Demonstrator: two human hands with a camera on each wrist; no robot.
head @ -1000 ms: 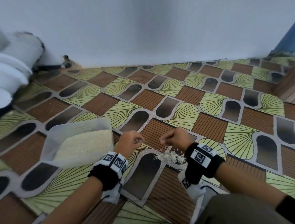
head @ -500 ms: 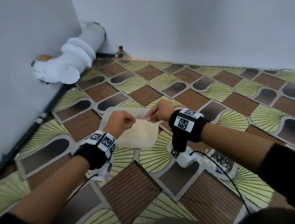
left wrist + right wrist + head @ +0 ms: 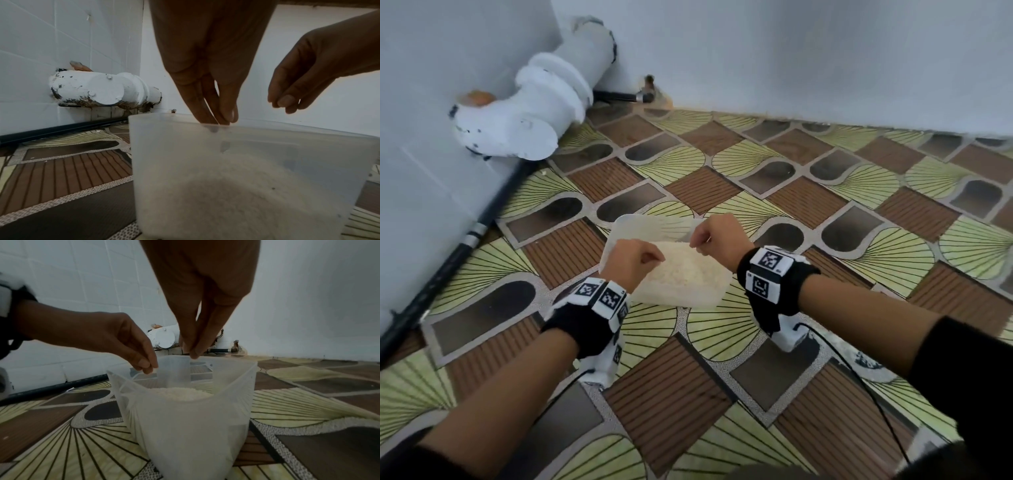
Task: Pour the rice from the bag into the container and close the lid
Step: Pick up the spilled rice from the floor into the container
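**Both hands poised over the rice container**

Patterned flooring in brown, green and grey meets pale walls, with a white pipe in the corner. From the head view, the translucent container of rice stands on the floor; the left hand and right hand hover over it, fingers bunched.

Left wrist view: the left fingers point down, tips together at the container's rim; whether they pinch anything cannot be told.

Right wrist view: the right fingertips are pressed together just above the far rim, the left fingertips at the near rim. Any grains between them are too small to see.
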